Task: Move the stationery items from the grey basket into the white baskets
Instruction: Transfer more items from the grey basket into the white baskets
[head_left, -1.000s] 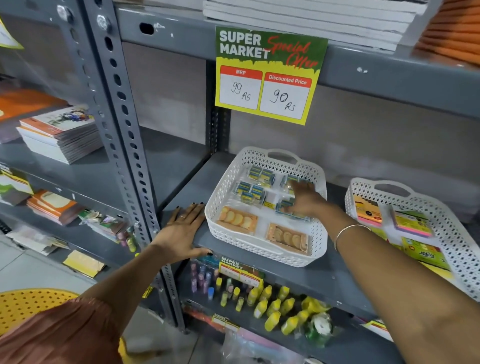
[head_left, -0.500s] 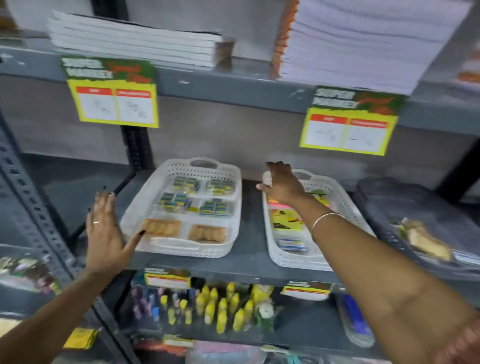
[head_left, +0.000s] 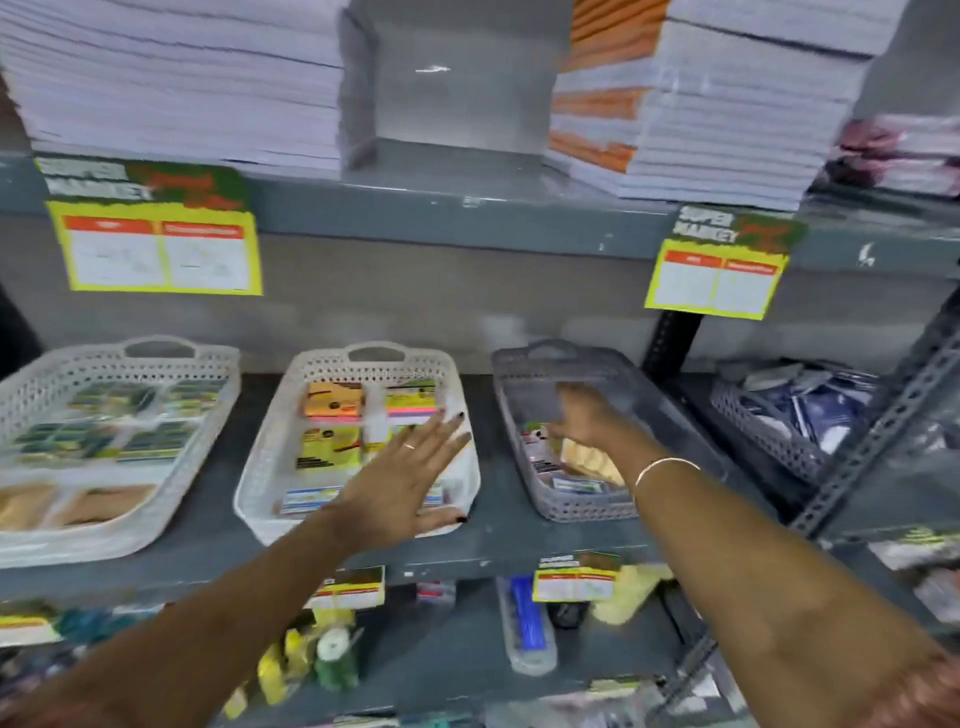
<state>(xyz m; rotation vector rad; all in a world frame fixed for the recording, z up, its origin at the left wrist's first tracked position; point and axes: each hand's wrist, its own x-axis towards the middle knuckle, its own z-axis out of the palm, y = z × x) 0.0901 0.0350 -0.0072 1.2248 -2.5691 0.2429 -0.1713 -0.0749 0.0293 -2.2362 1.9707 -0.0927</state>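
Observation:
On the grey shelf a grey basket (head_left: 524, 364) stands at the right, holding small stationery packs (head_left: 582, 467). My right hand (head_left: 587, 415) reaches down inside it over the packs; the blur hides whether its fingers hold one. A white basket (head_left: 322, 369) with yellow and orange sticky-note packs stands in the middle. My left hand (head_left: 410, 478) hovers over its front right part, fingers spread, holding nothing. Another white basket (head_left: 47, 374) with eraser packs sits at the left.
Stacks of notebooks (head_left: 182, 83) fill the shelf above, and yellow price tags (head_left: 156, 244) hang from its edge. A second grey basket (head_left: 779, 436) with dark packets stands at the far right behind a slotted upright. The lower shelf holds glue bottles and pens.
The view swung right. My right hand moved from the middle white basket into the grey basket. My left hand moved from the left basket's edge to over the middle white basket.

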